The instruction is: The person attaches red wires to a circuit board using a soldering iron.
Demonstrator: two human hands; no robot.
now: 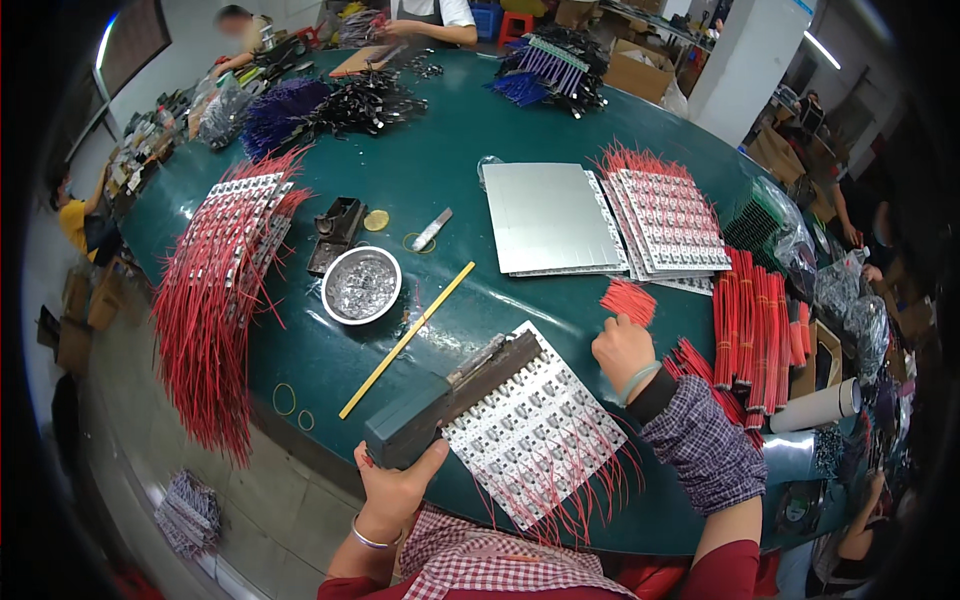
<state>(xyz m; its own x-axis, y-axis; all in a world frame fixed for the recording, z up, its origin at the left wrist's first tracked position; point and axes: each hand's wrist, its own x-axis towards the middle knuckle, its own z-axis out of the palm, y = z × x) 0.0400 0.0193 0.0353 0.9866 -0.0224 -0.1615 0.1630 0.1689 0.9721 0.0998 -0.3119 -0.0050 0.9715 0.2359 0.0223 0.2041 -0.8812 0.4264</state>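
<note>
Apron fronts white, red-wired panel — left fingers clasp fixture, right fingers seemingly pinch wires.

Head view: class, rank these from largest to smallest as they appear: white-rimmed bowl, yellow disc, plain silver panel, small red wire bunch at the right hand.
1. Plain silver panel
2. White-rimmed bowl
3. Small red wire bunch at the right hand
4. Yellow disc

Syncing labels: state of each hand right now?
Left hand: thumb and fingers at the near end of the dark block; grip unclear.
Right hand: fingers curled at the red wire bunch; grip cannot be told.
</note>
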